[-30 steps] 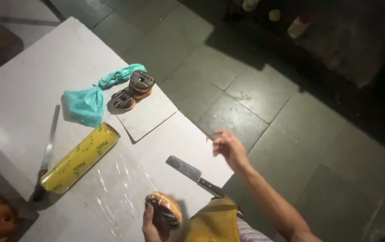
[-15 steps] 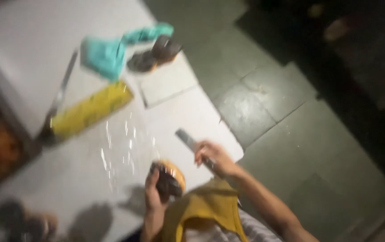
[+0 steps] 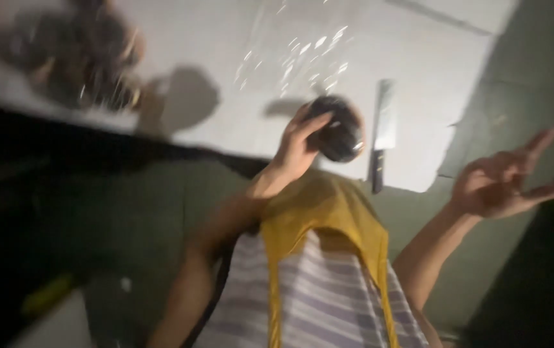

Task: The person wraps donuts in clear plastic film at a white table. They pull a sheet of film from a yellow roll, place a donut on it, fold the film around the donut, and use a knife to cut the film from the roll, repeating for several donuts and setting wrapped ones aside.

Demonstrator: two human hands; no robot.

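The view is blurred by head motion. My left hand [image 3: 297,143] grips a dark round pastry [image 3: 338,132] with a paler rim, held over the near edge of the white table [image 3: 238,77]. My right hand [image 3: 506,183] hovers empty beyond the table's corner, above the floor, with its fingers spread. A knife [image 3: 382,132] with a broad blade and black handle lies on the table just right of the pastry, between my two hands. Below my hands I see my yellow apron and striped shirt.
Crinkled clear film [image 3: 303,55] glints on the table beyond the pastry. A blurred dark heap of pastries [image 3: 87,58] sits at the far left of the table. Grey-green floor tiles [image 3: 522,90] lie to the right, a dark area to the left.
The camera has swung sharply down and around toward my body. My right hand has gone from near the knife out to the right, fingers spread. My left hand keeps the pastry.
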